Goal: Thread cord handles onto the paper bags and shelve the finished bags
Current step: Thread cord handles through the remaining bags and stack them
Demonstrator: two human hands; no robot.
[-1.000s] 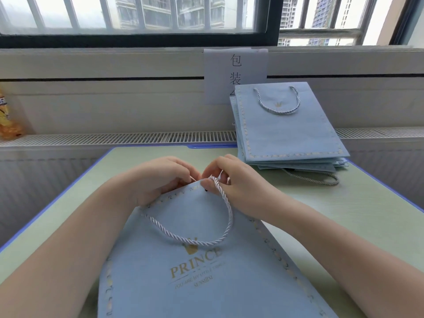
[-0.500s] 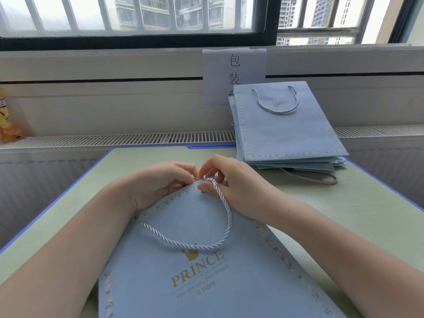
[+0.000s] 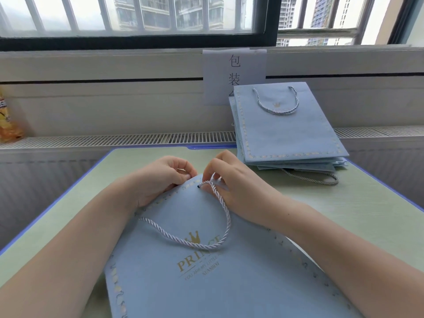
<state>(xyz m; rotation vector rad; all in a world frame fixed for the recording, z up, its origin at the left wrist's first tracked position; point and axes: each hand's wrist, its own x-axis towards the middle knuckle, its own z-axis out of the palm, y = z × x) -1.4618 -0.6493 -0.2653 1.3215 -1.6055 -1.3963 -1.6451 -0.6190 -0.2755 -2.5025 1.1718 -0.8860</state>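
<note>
1. Bench [image 3: 344, 203] edges frame the head view: a blue rim runs along its left side, far side and right side, and a pale green surface lies bare to the left of the near bag and between that bag and the stack.
2. Near bag [image 3: 206, 260], a flat light-blue paper bag printed "PRINCE" in gold, lies on the bench right in front of the person, its top edge pointing away.
3. Left hand [image 3: 160, 177] grips the near bag's top edge with curled fingers, just left of a small dark hole [image 3: 198, 186].
4. Right hand [image 3: 238, 182] pinches the end of the white twisted cord [image 3: 227, 226] just beside that hole; the cord loops back across the near bag's face and runs under the left wrist.
5. Stack of bags [image 3: 286, 138] with cord handles already fitted rests beyond and to the right of the near bag, at the bench's far right corner, leaning onto the vent ledge [image 3: 114, 140]; one handle hangs out below the stack.
6. Paper sign [image 3: 234, 65] with characters hangs on the wall behind the stack.
7. Compared with half a second earlier, the hands sit in much the same place at the near bag's top edge, and the cord loop lies slightly lower over the gold crown.
</note>
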